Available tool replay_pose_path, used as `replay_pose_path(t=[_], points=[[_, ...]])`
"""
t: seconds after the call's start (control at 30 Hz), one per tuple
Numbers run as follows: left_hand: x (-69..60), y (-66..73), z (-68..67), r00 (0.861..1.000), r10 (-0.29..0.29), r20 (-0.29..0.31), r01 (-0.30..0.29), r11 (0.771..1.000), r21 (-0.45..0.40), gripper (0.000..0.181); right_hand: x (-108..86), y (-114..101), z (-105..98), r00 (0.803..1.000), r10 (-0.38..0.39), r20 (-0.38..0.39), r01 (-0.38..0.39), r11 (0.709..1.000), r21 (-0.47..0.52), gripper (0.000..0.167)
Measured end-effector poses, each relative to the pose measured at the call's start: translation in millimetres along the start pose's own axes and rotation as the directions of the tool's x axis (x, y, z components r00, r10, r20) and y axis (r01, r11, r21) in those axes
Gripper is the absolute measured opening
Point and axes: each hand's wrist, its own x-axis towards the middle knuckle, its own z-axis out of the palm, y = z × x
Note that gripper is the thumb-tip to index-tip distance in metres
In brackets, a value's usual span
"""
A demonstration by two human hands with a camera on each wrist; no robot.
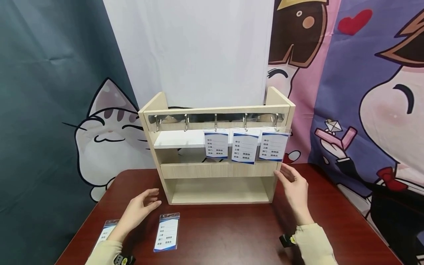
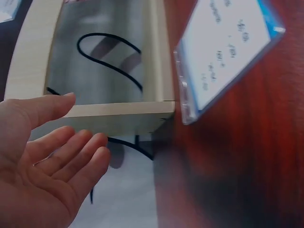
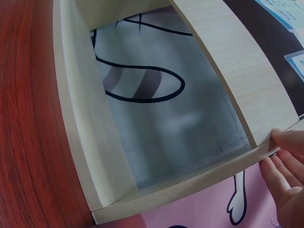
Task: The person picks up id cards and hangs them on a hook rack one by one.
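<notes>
A pale wooden shelf unit (image 1: 218,170) stands on the table, with a row of metal hooks along its upper bar. Three badge cards hang from the middle and right hooks: one (image 1: 216,144), another (image 1: 245,146) and a third (image 1: 274,145). The two left hooks carry nothing. My right hand (image 1: 294,189) touches the shelf's right side edge with thumb and fingers, also seen by the right wrist view's hand (image 3: 285,175). Near the lower left corner my left hand (image 1: 137,209) hovers, relaxed and holding nothing; in the left wrist view the hand (image 2: 61,166) has its fingers spread.
One badge card (image 1: 167,232) lies on the red-brown table (image 1: 232,235) in front of the shelf. Another card (image 1: 105,232) lies partly under my left forearm. A cartoon-print curtain (image 1: 351,92) and a white cloth hang behind.
</notes>
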Motion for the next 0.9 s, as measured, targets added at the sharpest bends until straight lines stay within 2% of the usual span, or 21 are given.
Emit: replay_pose_path(t=[0.2, 0.33, 0.43, 0.57, 0.7, 0.9], points=[[-3.3, -7.0, 7.8, 0.993, -0.049, 0.105, 0.048, 0.999, 0.012, 0.050, -0.3, 1.1, -0.4, 1.000, 0.009, 0.014, -0.009, 1.000, 0.008, 0.040], [-3.0, -7.2, 13.1, 0.987, -0.041, 0.155, 0.036, 0.999, 0.032, 0.052, 0.6, 1.8, -0.6, 1.000, 0.011, 0.012, -0.011, 1.000, 0.023, 0.040], [-2.4, -9.2, 18.1, 0.984, -0.038, 0.172, 0.030, 0.998, 0.052, 0.051, 0.9, 2.2, -1.0, 1.000, 0.012, 0.009, -0.013, 1.000, 0.025, 0.039], [-3.7, -11.3, 20.9, 0.978, -0.009, 0.209, -0.005, 0.998, 0.067, 0.051, 0.8, 2.1, -1.5, 1.000, 0.025, 0.010, -0.025, 1.000, 0.014, 0.040], [-4.4, -11.7, 21.7, 0.965, 0.021, 0.262, -0.045, 0.995, 0.087, 0.054, 0.4, 1.0, -2.4, 0.999, 0.039, 0.009, -0.039, 0.999, 0.008, 0.040], [-5.8, -15.4, 24.4, 0.944, 0.036, 0.329, -0.089, 0.985, 0.146, 0.060, -0.1, 0.4, -1.0, 0.999, 0.041, 0.009, -0.041, 0.999, 0.014, 0.040]])
